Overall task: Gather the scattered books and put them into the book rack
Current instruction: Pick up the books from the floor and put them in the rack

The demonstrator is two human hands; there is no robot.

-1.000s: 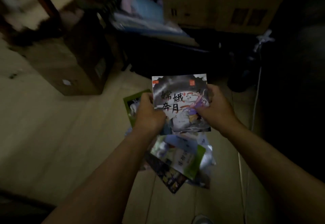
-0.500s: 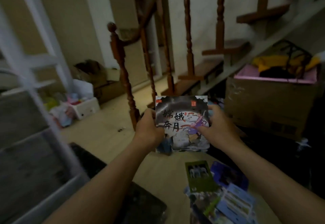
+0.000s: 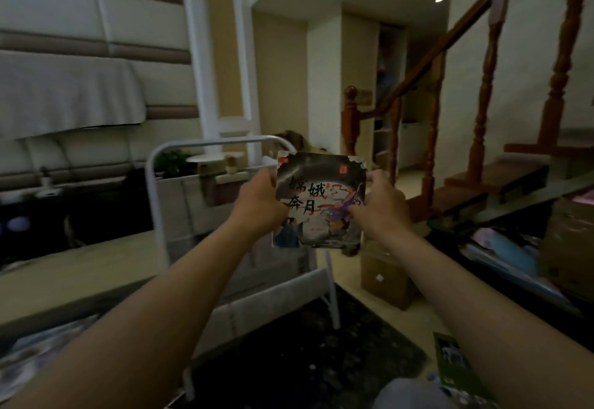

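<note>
A person holds a square picture book (image 3: 321, 190) upright at chest height, cover facing them. The left hand (image 3: 257, 208) grips its left edge and the right hand (image 3: 377, 212) grips its right edge, fingers curled behind and thumbs on the cover. A second ago the view looked down at a pile of books on the floor. Now the head has lifted and the book hangs just in front of a white metal book rack (image 3: 218, 144), so the carry looks nearly done and placing comes next. The rack's top rail curves behind the book, with pale shelves sloping below. They are dim, so I cannot tell what they hold. A cardboard box (image 3: 382, 277) and a wooden stair post (image 3: 351, 126) crowd the right side. A green book (image 3: 450, 357) lies on the floor at lower right, beside a dark mat (image 3: 305, 363).
</note>
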